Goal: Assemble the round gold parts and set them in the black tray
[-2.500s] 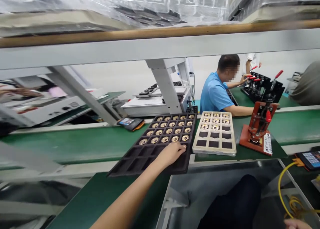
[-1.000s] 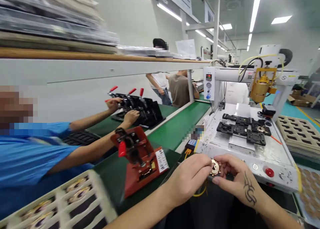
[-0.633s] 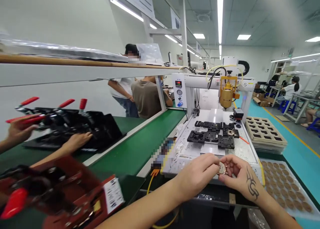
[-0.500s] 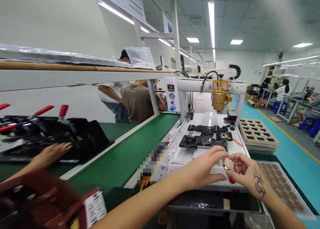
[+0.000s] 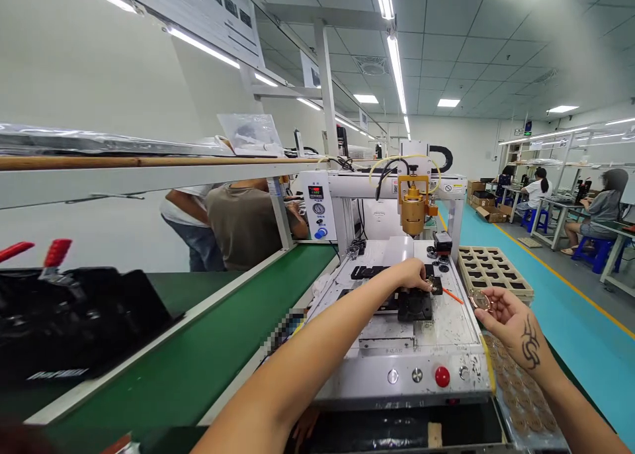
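Observation:
My right hand (image 5: 513, 331) holds a rose-gold watch case (image 5: 479, 300) by its rim between thumb and fingers, to the right of the machine bed. My left hand (image 5: 414, 274) reaches over the bed to a black fixture block (image 5: 436, 286) at the right of the fixtures. Its fingertips are pinched together down at a small gold-coloured piece in that block, mostly hidden by the fingers. Another black fixture (image 5: 415, 306) lies just in front, and my forearm covers part of the others.
A brass-coloured dispensing head (image 5: 413, 209) hangs above the bed. A red button (image 5: 442, 376) is on the machine's front panel. Right of it lie a beige compartment tray (image 5: 496, 269) and a sheet of round parts (image 5: 520, 394). A green conveyor belt (image 5: 238, 325) runs along the left.
My left hand has moved forward from beside the watch case to the fixture block. My right hand has moved right with the watch case. The view has shifted, showing the machine's front panel.

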A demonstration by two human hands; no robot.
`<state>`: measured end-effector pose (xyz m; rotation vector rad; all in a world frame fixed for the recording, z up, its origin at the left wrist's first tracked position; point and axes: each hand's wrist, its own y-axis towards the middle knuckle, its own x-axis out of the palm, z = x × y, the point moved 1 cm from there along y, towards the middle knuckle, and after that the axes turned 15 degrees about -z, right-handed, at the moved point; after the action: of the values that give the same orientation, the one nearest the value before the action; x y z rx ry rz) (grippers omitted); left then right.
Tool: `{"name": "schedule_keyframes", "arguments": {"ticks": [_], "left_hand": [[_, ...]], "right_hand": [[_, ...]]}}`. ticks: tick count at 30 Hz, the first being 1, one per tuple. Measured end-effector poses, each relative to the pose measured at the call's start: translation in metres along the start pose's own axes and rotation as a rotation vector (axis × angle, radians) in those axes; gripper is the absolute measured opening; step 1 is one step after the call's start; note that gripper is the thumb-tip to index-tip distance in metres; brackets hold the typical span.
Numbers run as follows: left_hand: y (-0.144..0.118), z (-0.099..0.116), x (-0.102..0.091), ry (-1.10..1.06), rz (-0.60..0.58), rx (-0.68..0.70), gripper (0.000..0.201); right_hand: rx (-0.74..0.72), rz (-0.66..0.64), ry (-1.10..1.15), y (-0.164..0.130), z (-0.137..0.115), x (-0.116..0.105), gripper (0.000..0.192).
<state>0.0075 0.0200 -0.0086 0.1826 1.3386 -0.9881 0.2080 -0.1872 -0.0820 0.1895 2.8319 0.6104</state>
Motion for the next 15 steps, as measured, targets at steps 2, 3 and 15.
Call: {"name": "schedule_keyframes", "arguments": {"ticks": [2,3,15], "left_hand": [[0.004,0.003,-0.005,0.017,-0.034,-0.011,0.030],[0.005,0.006,-0.007,0.024,-0.040,-0.014,0.030],[-0.051,0.008,-0.012,-0.073,0.366,0.138,0.025]], "right_hand": [[0.008,-0.054,-0.069,0.013,0.001,-0.004,0.060],[0.008,-0.083,-0.094,0.021,0.002,-0.004,0.060],[0.049,-0.426,-0.332,0.122,0.038,0.036,0.032]]}}
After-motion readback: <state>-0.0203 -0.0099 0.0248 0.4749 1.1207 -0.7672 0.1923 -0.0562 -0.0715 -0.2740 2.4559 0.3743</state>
